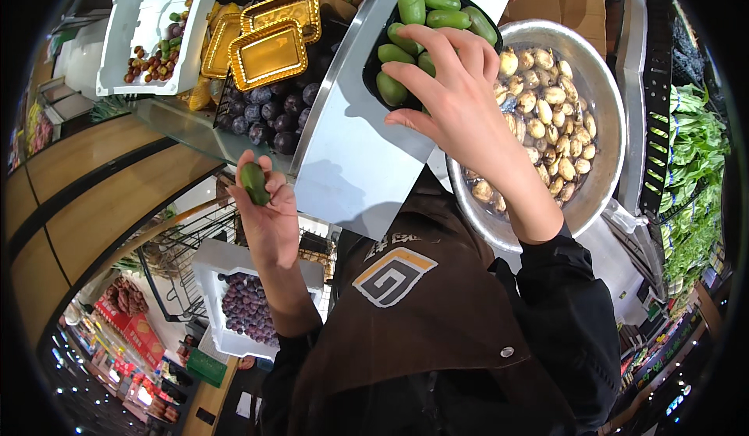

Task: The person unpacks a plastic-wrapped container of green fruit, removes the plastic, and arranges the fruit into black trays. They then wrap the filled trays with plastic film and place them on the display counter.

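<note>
My left hand is raised beside the white board. Between its thumb and fingers it holds an oval green fruit, possibly a green jujube. A black tray on the board carries several similar green fruits. Above that tray my right hand reaches with its fingers spread and nothing visibly gripped. Its fingertips overlap the fruits; whether they touch them cannot be told. The hand hides part of the tray's near side.
A metal basin of pale tubers in liquid stands to the right. Gold trays lie by dark plums at the left, near a white foam box. Below is a cart with a foam box of purple fruit. Leafy greens line the right.
</note>
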The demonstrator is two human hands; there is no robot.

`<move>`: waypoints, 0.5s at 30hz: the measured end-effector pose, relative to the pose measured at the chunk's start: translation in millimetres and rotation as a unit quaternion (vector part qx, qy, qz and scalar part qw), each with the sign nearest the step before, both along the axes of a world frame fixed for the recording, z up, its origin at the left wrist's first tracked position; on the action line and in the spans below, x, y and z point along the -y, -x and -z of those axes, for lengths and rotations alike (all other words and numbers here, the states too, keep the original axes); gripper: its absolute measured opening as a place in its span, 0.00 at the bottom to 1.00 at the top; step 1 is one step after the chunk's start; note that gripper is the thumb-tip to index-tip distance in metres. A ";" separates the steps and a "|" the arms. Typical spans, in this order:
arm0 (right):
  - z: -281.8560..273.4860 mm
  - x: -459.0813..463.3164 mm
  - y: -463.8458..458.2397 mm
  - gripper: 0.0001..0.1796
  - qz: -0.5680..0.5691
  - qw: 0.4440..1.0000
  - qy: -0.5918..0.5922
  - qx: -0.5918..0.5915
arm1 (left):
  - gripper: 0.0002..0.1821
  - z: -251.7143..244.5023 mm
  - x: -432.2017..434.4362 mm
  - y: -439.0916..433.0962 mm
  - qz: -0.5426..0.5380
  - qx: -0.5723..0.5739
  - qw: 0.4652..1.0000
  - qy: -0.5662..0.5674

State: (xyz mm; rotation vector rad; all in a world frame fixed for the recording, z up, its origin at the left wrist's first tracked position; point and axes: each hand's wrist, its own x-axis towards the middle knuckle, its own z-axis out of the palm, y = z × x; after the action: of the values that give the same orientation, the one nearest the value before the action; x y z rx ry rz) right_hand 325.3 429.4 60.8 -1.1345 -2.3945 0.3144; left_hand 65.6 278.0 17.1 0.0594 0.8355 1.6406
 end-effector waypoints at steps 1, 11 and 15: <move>-0.5 -1.8 2.5 0.23 -0.004 1.000 -0.006 0.007 | 0.31 -1.4 3.7 -0.3 0.013 -0.009 1.000 -0.014; 11.8 -16.4 3.8 0.19 -0.037 0.997 -0.047 0.049 | 0.30 20.0 36.9 -3.0 -0.015 0.002 1.000 -0.001; 18.1 -15.5 10.6 0.18 -0.018 0.985 -0.152 0.081 | 0.28 16.4 36.0 -7.8 0.004 0.002 1.000 0.021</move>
State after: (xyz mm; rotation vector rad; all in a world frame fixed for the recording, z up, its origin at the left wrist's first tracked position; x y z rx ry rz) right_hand 314.8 445.0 42.7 -1.0094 -2.4954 -0.1362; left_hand 73.3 242.0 0.8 0.0294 0.8642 1.6151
